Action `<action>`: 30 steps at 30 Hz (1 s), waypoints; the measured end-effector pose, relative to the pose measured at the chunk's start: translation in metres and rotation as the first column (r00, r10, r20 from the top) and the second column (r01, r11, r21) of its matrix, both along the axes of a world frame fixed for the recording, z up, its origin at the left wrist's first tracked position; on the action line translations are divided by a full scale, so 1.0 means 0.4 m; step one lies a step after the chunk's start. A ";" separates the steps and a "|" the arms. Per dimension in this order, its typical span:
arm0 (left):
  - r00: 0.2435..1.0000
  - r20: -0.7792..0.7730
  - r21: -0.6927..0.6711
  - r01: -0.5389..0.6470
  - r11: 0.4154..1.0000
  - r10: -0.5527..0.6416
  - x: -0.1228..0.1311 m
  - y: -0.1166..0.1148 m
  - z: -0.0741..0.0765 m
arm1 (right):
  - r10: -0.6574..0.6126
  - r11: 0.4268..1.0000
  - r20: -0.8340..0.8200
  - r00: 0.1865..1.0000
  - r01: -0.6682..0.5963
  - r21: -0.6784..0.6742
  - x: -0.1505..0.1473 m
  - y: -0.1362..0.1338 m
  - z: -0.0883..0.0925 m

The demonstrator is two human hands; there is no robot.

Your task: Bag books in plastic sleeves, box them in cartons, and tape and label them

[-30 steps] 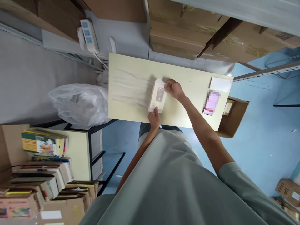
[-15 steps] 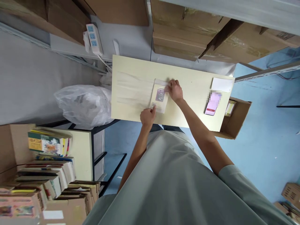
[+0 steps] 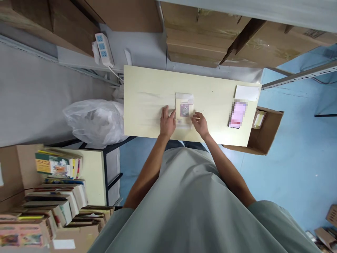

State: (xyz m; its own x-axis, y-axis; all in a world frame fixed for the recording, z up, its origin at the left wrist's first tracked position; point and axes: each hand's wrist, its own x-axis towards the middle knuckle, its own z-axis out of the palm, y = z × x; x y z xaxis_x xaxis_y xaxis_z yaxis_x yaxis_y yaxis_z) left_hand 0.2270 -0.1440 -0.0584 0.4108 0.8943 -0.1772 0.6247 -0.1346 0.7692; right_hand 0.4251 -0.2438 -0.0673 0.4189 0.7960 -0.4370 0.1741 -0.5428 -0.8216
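Note:
A small pale packet (image 3: 184, 109) with a purple picture on it lies flat in a clear sleeve on the cream table (image 3: 147, 84). My left hand (image 3: 167, 121) rests at the packet's left edge, fingers stretched out flat on the table. My right hand (image 3: 200, 123) is at the packet's lower right corner, fingers curled and touching its edge. Neither hand lifts the packet.
A phone (image 3: 237, 114) and a white card (image 3: 246, 92) lie at the table's right end, above an open cardboard box (image 3: 265, 135). A full plastic bag (image 3: 94, 119) sits left of the table. Book stacks (image 3: 52, 196) stand lower left; big cartons (image 3: 210, 35) line the far side.
The packet was tilted and held by its ends; now it lies straight and flat. My right hand came down from its top to its lower right; my left hand opened flat beside it.

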 end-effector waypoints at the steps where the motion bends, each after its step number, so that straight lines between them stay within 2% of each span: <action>1: 0.999 -0.038 0.001 0.014 1.000 -0.014 0.012 -0.017 0.005 | -0.046 0.999 -0.037 0.998 0.046 0.004 0.013 -0.012 0.001; 5: 0.972 -0.227 0.000 0.069 0.998 -0.068 0.077 -0.083 0.021 | -0.143 0.989 -0.092 0.985 0.145 0.011 0.084 -0.047 0.027; 7: 0.957 -0.282 0.000 0.070 0.998 -0.067 0.109 -0.108 0.024 | -0.127 0.991 -0.044 0.991 0.129 0.031 0.109 -0.055 0.059; 10: 0.959 -0.278 0.002 0.066 0.998 -0.063 0.138 -0.125 0.023 | -0.061 0.995 0.069 0.996 0.055 0.082 0.108 -0.049 0.123; 13: 0.965 -0.241 0.007 0.108 0.994 -0.103 0.130 -0.115 0.016 | 0.014 0.994 0.170 0.985 -0.032 0.102 0.061 -0.025 0.181; 17: 0.963 -0.224 0.033 0.161 0.986 -0.149 0.047 -0.072 -0.003 | 0.117 0.987 0.259 0.959 -0.140 0.073 -0.034 0.020 0.219; 20: 0.974 -0.196 0.058 0.129 0.990 -0.115 -0.047 -0.036 -0.023 | 0.234 0.967 0.301 0.924 -0.253 0.025 -0.111 0.061 0.216; 24: 0.987 -0.085 0.034 0.138 0.990 -0.135 -0.140 -0.001 -0.050 | 0.439 0.898 0.347 0.829 -0.418 -0.136 -0.214 0.126 0.174; 27: 0.993 -0.031 0.001 0.112 0.994 -0.112 -0.159 0.010 -0.063 | 0.559 0.829 0.358 0.748 -0.499 -0.253 -0.277 0.165 0.135; 30: 0.994 -0.025 -0.010 0.108 0.994 -0.109 -0.153 0.009 -0.068 | 0.607 0.794 0.371 0.702 -0.529 -0.299 -0.303 0.176 0.114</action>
State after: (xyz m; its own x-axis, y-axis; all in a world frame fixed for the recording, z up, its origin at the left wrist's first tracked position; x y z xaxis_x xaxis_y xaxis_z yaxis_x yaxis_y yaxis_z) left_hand 0.1656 -0.1404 -0.0855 0.5006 0.8431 -0.1966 0.6265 -0.1961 0.7544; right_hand 0.3037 -0.1733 -0.0218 0.0814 0.8807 -0.4666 0.8007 -0.3366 -0.4956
